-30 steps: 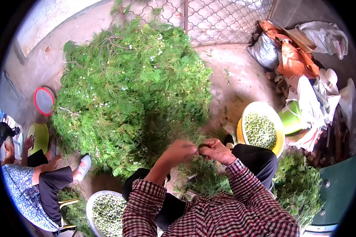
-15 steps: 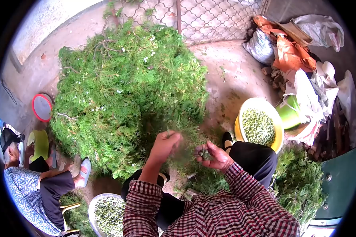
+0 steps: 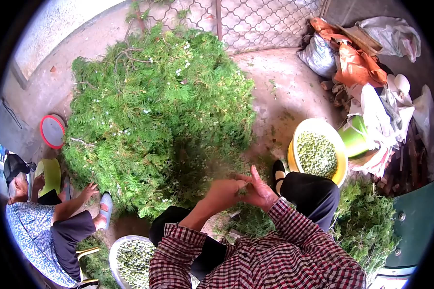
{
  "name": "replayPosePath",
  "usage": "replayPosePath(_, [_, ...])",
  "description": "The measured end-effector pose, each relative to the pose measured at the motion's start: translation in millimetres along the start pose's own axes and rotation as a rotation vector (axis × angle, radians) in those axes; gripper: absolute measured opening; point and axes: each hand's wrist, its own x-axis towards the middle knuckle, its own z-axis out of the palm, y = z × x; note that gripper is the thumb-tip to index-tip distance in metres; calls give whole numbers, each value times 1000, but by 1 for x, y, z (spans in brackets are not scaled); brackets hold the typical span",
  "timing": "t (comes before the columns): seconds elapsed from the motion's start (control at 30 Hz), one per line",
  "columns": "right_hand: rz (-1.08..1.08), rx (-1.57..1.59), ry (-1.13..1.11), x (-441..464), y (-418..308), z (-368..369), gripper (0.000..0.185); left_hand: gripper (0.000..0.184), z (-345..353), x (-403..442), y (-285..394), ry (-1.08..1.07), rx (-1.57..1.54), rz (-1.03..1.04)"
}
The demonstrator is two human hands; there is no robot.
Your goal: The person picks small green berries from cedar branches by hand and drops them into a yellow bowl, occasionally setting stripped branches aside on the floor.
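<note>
My left hand (image 3: 223,195) reaches across to my right hand, its fingers closed and partly smeared by motion. My right hand (image 3: 260,190) is turned palm inward with the thumb up, its fingers curled around small green seed cones, mostly covered now. A bit of greenery (image 3: 243,190) shows where the two hands meet; which hand grips it is hidden. Just beyond them lies a big heap of cut evergreen branches (image 3: 154,111) with pale cones among the leaves. A yellow basin (image 3: 343,166) full of green cones stands right of my right hand.
A second basin (image 3: 115,257) of cones sits at lower left. Another person (image 3: 41,236) sits at left, a hand (image 3: 88,191) near the heap. More branches (image 3: 364,224) lie at right, below sacks (image 3: 318,58) and an orange bag (image 3: 357,67). A red-rimmed sieve (image 3: 52,131) rests left.
My left hand has moved right and down to meet my right hand, whose cones are now mostly covered. The other person's hand has come out toward the heap.
</note>
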Motion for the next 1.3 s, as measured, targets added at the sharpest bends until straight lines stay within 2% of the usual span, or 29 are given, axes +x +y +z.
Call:
replayPosePath(0.03, [7, -17, 12, 1, 1, -1, 89, 24, 2, 0, -2, 8, 83, 46])
replayPosePath(0.13, [11, 104, 11, 0, 4, -3, 79, 17, 3, 1, -3, 133, -122, -58])
replayPosePath(0.23, [-43, 131, 63, -4, 7, -5, 59, 12, 3, 3, -10, 132, -415, -249])
replayPosePath(0.33, [-43, 130, 30, -9, 1, -4, 24, 11, -6, 5, -4, 246, -568, -198])
replayPosePath(0.43, [-129, -165, 40, -17, -23, -27, 20, 11, -12, 3, -4, 285, -571, -334])
replayPosePath(0.5, [-359, -205, 283, -37, -50, -43, 12, 15, -2, 2, -9, 217, -586, -306])
replayPosePath(0.57, [-641, -603, 553, -68, -83, -70, 7, 22, 9, 1, -5, 91, -597, -276])
replayPosePath(0.6, [-656, -558, 614, -87, -108, -86, 11, 40, -2, 1, 14, -95, -542, -271])
replayPosePath(0.63, [-761, -905, 898, -107, -123, -92, 25, 46, 5, 2, 15, -92, -483, -130])
replayPosePath(0.7, [-547, -1537, 1547, -135, -159, -119, 40, 56, 22, -2, 12, -94, -370, 145])
replayPosePath(0.77, [-370, -1886, 1782, -152, -169, -147, 46, 56, 8, 3, 14, -205, -455, 24])
replayPosePath(0.8, [-323, -1941, 1763, -156, -172, -166, 46, 54, -2, 8, 12, -221, -460, -27])
replayPosePath(0.83, [-400, -2018, 1738, -154, -171, -185, 45, 52, -13, 11, 12, -240, -466, -79])
replayPosePath(0.9, [-412, -1823, 1520, -128, -163, -181, 41, 40, -36, 7, 12, -9, -560, -153])
replayPosePath(0.93, [-499, -1967, 1357, -111, -152, -187, 37, 37, -41, 4, 5, 103, -642, -190])
replayPosePath(1.0, [-636, -1998, 950, -61, -127, -208, 33, 31, -57, 1, 4, 310, -804, -292])
replayPosePath(1.03, [-643, -1913, 900, -37, -102, -174, 32, 28, -67, -1, 7, 406, -886, -355])
replayPosePath(1.07, [-540, -1961, 742, -19, -83, -155, 34, 27, -69, -3, -1, 485, -829, -322])
replayPosePath(1.1, [-212, -2204, 567, 5, -65, -147, 35, 27, -73, -4, -1, 543, -863, -379])
replayPosePath(1.13, [28, -2198, 513, 23, -43, -139, 39, 26, -75, -5, -1, 573, -876, -387])
replayPosePath(1.17, [-205, -2126, 362, 41, -11, -173, 46, 26, -75, -5, -2, 604, -889, -397])
replayPosePath(1.2, [77, -2099, 316, 53, 2, -150, 53, 26, -74, -6, -3, 591, -904, -420])
replayPosePath(1.27, [96, -1888, 238, 67, 32, -134, 55, 26, -72, -8, -8, 558, -932, -483])
replayPosePath(1.3, [152, -1948, 221, 73, 44, -127, 56, 25, -72, -8, -9, 545, -943, -505])
